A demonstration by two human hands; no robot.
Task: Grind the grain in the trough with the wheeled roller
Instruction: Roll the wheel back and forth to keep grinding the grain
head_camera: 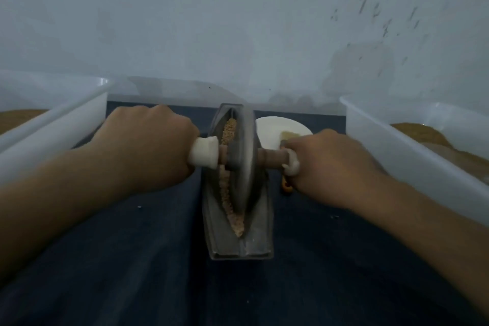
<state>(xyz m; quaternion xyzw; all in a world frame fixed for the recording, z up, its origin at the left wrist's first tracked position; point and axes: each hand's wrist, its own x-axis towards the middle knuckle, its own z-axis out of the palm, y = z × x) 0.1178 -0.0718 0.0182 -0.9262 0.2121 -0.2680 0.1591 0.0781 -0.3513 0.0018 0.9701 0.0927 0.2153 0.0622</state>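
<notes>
Left hand (148, 140) clamped in a fist round the left handle of the wheeled roller (244, 156), against its white end cap. Right hand (328, 161) gripped the right handle the same way. Roller disc stood on edge in the metal trough (238, 241), about mid-length. Grain (228, 201) lay in the groove along the disc's left side, with tan kernels at the far end and paler crushed meal nearer. Trough sat lengthwise on dark cloth (132, 259) between two translucent bins, left (53, 124) and right (397, 145), both holding brown material. White plate (275, 126) sat just beyond the right hand, with a tan heap on it. Small orange item (287, 188) showed under the right hand, identity unclear
</notes>
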